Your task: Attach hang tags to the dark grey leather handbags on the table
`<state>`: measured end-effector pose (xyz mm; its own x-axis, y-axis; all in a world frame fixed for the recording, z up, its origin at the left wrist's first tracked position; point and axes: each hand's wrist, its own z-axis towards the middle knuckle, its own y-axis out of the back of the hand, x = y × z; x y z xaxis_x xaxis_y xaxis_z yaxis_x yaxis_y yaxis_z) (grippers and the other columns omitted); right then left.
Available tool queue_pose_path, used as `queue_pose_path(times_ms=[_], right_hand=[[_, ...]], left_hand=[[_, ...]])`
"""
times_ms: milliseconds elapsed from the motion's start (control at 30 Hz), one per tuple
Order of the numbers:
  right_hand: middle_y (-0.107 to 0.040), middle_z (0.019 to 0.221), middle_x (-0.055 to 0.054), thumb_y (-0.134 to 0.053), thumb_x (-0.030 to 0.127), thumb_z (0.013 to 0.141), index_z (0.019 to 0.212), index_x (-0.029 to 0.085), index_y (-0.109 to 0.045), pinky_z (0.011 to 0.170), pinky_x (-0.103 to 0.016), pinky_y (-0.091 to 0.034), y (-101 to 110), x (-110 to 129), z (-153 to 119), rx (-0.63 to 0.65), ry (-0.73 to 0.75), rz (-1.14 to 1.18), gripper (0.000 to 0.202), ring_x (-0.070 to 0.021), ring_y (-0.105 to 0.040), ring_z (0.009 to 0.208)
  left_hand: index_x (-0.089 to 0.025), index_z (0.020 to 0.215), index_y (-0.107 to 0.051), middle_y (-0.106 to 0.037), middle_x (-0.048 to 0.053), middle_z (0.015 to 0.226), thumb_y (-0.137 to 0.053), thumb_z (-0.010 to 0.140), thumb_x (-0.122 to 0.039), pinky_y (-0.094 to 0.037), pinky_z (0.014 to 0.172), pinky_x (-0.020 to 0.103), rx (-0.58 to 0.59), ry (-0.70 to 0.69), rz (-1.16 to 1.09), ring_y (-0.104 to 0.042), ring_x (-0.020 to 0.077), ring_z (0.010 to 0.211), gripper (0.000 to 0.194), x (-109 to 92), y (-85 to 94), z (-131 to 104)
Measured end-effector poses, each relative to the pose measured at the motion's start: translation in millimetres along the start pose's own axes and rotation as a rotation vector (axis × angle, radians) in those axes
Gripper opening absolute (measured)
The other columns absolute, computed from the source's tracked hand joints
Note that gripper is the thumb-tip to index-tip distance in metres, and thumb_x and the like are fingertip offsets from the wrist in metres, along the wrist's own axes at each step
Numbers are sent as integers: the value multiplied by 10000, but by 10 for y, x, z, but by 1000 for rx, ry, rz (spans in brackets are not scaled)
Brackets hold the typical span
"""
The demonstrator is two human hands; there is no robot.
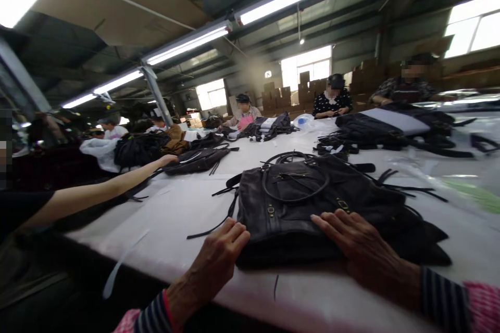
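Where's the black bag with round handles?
In the head view, the bag lies right of center on the white table, left hand at its left edge, right hand on its front.

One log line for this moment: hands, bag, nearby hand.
left hand: at left edge of bag | right hand: on its front | bag: lying on table | co-worker's hand: at second bag

Co-worker (pixel 78 201) cut off at left, handbag's (pixel 292 213) underside hidden
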<state>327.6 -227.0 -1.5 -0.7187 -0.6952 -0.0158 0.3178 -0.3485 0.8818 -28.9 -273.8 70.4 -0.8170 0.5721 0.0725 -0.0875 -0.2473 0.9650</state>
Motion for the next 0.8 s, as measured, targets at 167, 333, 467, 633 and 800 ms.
queue_pose_path(times_ms=[167, 333, 467, 633, 800], right_hand=[[-554, 1259, -121, -584, 133, 603, 1602, 251, -248, 878, -452, -422, 167, -50, 256, 213, 77, 20, 1060, -312, -524, 1080], [-571, 1132, -113, -624, 228, 766, 1628, 313, -139, 742, -381, -387, 205, -10, 425, 202, 208, -83, 993, -283, -548, 929], [-591, 1072, -111, -532, 229, 914, 1614, 336, -195, 720, -371, -378, 107, 19, 386, 133, 248, -132, 784, -258, -550, 853], [-588, 1189, -141, -653, 355, 874, 1541, 334, -366, 831, -439, -440, 107, -18, 348, 128, 191, -35, 726, -313, -565, 1011], [-653, 1117, -87, -688, 618, 817, 1380, 325, -587, 711, -361, -478, 557, -334, 797, 445, 259, 217, 643, -272, -617, 899]], left_hand=[[-227, 920, -653, -678, 44, 1010, -647, 853, -235, -287, 1126, 678, 157, -45, 83, -464, 378, 1317, 68, -99, 384, 292], [-269, 1188, -657, -697, 51, 902, -411, 1037, -285, -485, 658, 345, 466, -229, 200, -645, 227, 744, 289, -78, 552, 989], [-230, 1085, -718, -697, 78, 823, -468, 1026, -382, -493, 693, 332, 457, -171, 236, -666, 239, 759, 298, -139, 262, 1470], [-312, 1329, -607, -639, 70, 1332, -450, 988, -615, -406, 1120, 556, 142, -22, -83, -507, 309, 1326, 482, -262, -246, 1377], [-452, 1493, -442, -400, 6, 1612, -474, 955, -667, -281, 1186, 690, 293, 51, -230, -219, 360, 1536, 581, -159, -346, 1267]])
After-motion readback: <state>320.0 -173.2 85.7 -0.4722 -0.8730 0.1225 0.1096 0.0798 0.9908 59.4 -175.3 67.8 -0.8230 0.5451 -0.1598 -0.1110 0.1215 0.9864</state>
